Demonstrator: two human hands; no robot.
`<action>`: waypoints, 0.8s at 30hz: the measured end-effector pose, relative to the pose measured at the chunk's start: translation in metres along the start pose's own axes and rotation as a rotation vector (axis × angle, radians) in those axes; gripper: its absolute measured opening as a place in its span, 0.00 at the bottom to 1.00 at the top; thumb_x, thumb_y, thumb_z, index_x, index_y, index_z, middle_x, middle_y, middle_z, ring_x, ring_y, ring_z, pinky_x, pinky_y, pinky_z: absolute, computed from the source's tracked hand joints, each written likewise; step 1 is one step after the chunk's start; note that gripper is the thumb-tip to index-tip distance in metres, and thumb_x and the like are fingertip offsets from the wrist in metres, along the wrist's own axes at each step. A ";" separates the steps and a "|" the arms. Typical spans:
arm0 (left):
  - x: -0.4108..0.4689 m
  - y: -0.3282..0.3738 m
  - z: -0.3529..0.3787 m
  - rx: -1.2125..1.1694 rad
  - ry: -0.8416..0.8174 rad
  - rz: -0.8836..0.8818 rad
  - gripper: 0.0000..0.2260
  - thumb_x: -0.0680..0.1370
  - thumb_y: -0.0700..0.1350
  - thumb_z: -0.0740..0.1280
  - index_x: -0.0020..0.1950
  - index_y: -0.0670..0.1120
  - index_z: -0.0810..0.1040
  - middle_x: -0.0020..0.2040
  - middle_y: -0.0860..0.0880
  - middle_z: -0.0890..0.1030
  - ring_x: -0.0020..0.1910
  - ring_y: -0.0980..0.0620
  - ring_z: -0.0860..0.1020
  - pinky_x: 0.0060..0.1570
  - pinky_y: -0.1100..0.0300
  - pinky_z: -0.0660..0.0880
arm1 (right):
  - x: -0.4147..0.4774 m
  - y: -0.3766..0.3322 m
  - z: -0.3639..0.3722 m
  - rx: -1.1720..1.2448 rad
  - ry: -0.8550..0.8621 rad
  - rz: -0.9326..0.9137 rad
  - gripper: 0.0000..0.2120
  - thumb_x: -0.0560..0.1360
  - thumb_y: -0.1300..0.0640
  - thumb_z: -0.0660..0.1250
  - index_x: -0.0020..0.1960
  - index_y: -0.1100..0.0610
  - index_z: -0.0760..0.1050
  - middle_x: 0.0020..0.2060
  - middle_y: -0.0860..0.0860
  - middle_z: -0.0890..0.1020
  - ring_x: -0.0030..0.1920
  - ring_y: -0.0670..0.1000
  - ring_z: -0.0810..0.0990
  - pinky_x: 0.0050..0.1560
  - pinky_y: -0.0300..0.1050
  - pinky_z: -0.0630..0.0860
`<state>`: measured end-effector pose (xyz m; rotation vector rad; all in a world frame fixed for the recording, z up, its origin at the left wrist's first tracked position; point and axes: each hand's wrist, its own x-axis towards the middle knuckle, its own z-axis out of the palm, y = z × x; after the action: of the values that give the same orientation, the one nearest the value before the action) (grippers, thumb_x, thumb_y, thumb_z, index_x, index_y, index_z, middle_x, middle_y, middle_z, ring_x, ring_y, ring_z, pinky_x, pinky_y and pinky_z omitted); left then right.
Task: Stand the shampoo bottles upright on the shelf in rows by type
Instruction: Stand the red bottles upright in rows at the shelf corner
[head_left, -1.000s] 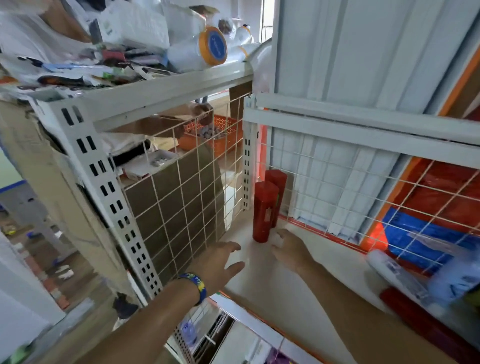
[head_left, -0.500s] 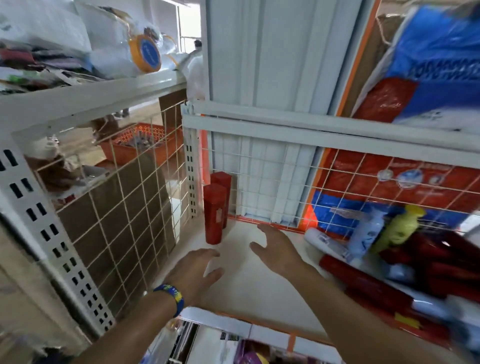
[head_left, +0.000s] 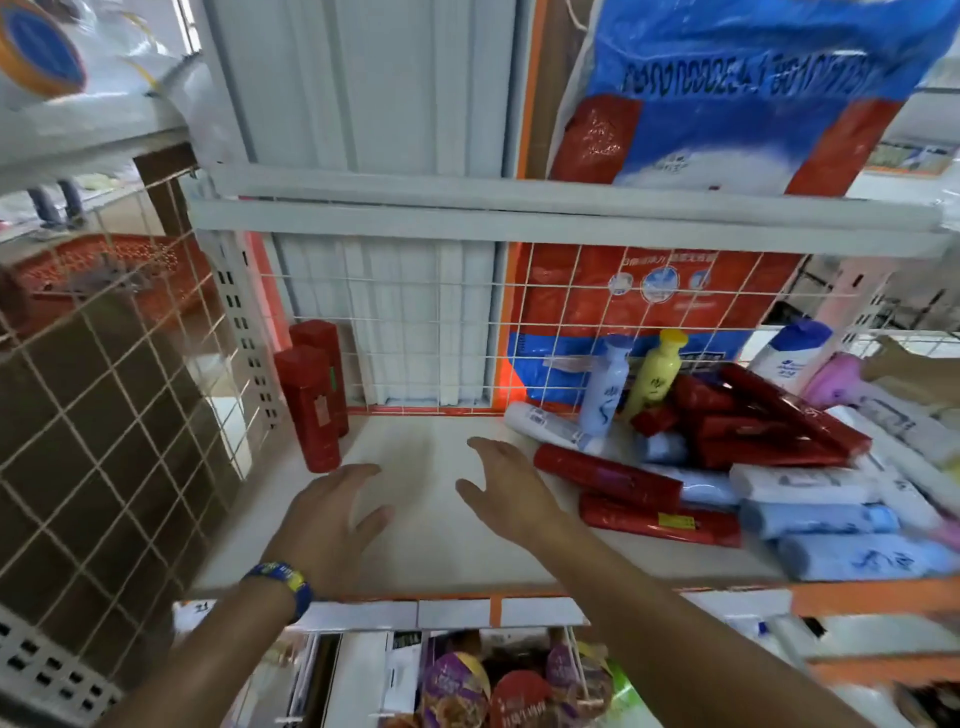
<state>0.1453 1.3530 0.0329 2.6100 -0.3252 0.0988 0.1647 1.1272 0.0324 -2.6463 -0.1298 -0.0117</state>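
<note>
Two red shampoo bottles (head_left: 310, 410) stand upright, one behind the other, in the back left corner of the white shelf (head_left: 431, 540). On the shelf's right side lies a heap of bottles: red ones (head_left: 608, 475), pale blue ones (head_left: 821, 519) and white ones (head_left: 540, 423). A light blue bottle (head_left: 605, 387) and a yellow bottle (head_left: 655, 374) lean against the wire back. My left hand (head_left: 332, 519) hovers open over the bare shelf near the standing red bottles. My right hand (head_left: 506, 491) is open too, its fingers spread, just left of the heap. Neither hand touches a bottle.
A wire grid wall (head_left: 119, 415) closes the left side and a wire grid (head_left: 571, 322) backs the shelf. A blue and red bag (head_left: 727, 93) sits on the shelf above. A white-and-blue bottle (head_left: 789, 353) and a pink one (head_left: 836, 379) stand far right. Packets (head_left: 467, 686) fill the shelf below.
My view has swung to the right, bringing the heap of lying bottles into sight. Both hands have drifted right, away from the standing red bottles, and stay open.
</note>
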 end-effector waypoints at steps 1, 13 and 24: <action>0.003 0.004 -0.001 0.004 0.012 0.005 0.22 0.77 0.54 0.65 0.69 0.51 0.68 0.68 0.50 0.71 0.65 0.50 0.70 0.65 0.58 0.66 | -0.003 0.005 -0.004 -0.016 0.011 -0.004 0.28 0.79 0.47 0.62 0.75 0.54 0.59 0.71 0.53 0.68 0.72 0.53 0.63 0.72 0.48 0.60; 0.035 0.106 0.053 0.019 -0.060 0.123 0.23 0.78 0.51 0.64 0.72 0.52 0.64 0.71 0.52 0.66 0.68 0.53 0.66 0.68 0.61 0.61 | -0.031 0.109 -0.073 -0.114 0.169 0.060 0.26 0.76 0.49 0.65 0.71 0.55 0.66 0.67 0.55 0.72 0.67 0.56 0.68 0.69 0.50 0.64; 0.063 0.188 0.103 0.072 -0.134 0.228 0.24 0.76 0.41 0.64 0.72 0.50 0.64 0.70 0.50 0.68 0.68 0.50 0.66 0.68 0.60 0.61 | -0.054 0.223 -0.126 -0.251 0.357 0.112 0.23 0.68 0.55 0.72 0.61 0.61 0.75 0.56 0.58 0.79 0.60 0.62 0.75 0.61 0.58 0.70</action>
<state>0.1606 1.1304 0.0403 2.6472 -0.6783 0.0129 0.1343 0.8676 0.0364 -2.8442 0.1489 -0.4895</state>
